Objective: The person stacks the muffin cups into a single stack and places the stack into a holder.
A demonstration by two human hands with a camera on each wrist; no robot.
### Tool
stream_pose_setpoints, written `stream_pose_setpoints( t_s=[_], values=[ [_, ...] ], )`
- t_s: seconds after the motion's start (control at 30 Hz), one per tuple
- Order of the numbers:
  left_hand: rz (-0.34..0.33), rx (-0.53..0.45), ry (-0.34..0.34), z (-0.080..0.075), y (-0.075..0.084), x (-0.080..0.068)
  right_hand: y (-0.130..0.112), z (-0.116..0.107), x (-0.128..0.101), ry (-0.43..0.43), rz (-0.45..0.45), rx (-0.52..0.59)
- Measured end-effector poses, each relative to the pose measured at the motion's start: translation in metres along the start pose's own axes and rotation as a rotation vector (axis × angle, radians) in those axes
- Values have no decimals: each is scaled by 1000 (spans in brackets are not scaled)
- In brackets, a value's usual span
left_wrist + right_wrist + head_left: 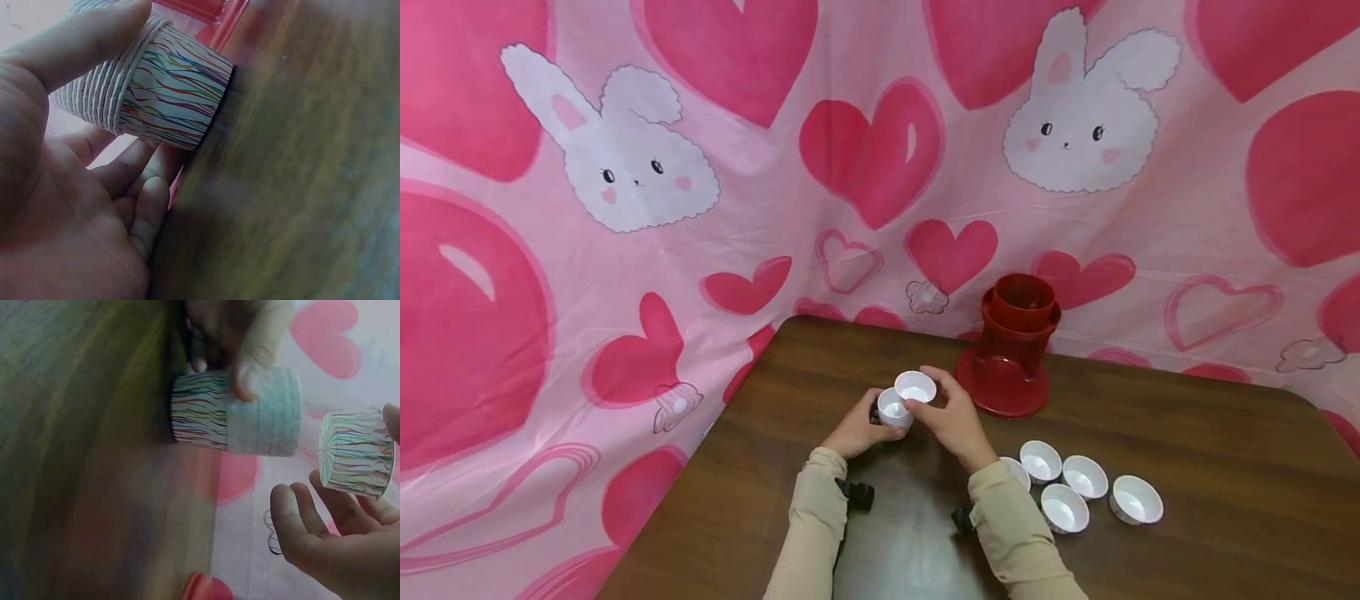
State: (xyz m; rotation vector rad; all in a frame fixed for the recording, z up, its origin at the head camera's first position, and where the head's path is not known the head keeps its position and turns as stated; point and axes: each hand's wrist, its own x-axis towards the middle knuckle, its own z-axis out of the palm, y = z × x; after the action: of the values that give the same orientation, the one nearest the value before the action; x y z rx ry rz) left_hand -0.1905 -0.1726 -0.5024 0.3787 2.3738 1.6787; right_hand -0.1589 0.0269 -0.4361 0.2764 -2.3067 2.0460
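My left hand (859, 429) grips the nested stack of striped paper cups (892, 409) while my right hand (951, 417) pinches one freed striped paper cup (915, 387), so I'd lift straight and keep the squeeze light.

Taking the stand (1011, 350) at the back of the bench (1225, 433) as the landmark: the stack of cups (892, 409) sits on the bench just to its left and a little nearer the person, in the grip of the left hand (856, 431). The single cup (915, 387), in the right hand (953, 419), is above that stack, between it and the stand. The loose cups (1078, 487) lie in front of the stand, to its right.
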Motion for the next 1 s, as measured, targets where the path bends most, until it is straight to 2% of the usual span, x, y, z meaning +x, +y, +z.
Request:
stream_pose_setpoints(
  t_s=[0.1, 0.27, 0.5, 0.7, 0.87, 1.0],
  values=[
    [5, 1, -5, 0, 1, 0, 6, 3, 1, 3, 21, -28],
    [10, 7, -5, 0, 3, 1, 11, 7, 0, -3, 47, -9],
    [-2, 7, 7, -1, 4, -1, 8, 10, 1, -6, 36, -51],
    [-7, -5, -6, -1, 5, -2, 7, 14, 6, -2, 28, -47],
    [-12, -17, -7, -1, 4, -2, 10, 20, 9, -31, -14, -106],
    [-9, -25, -6, -1, 3, -1, 13, 23, 9, -38, -7, -137]
  ],
)
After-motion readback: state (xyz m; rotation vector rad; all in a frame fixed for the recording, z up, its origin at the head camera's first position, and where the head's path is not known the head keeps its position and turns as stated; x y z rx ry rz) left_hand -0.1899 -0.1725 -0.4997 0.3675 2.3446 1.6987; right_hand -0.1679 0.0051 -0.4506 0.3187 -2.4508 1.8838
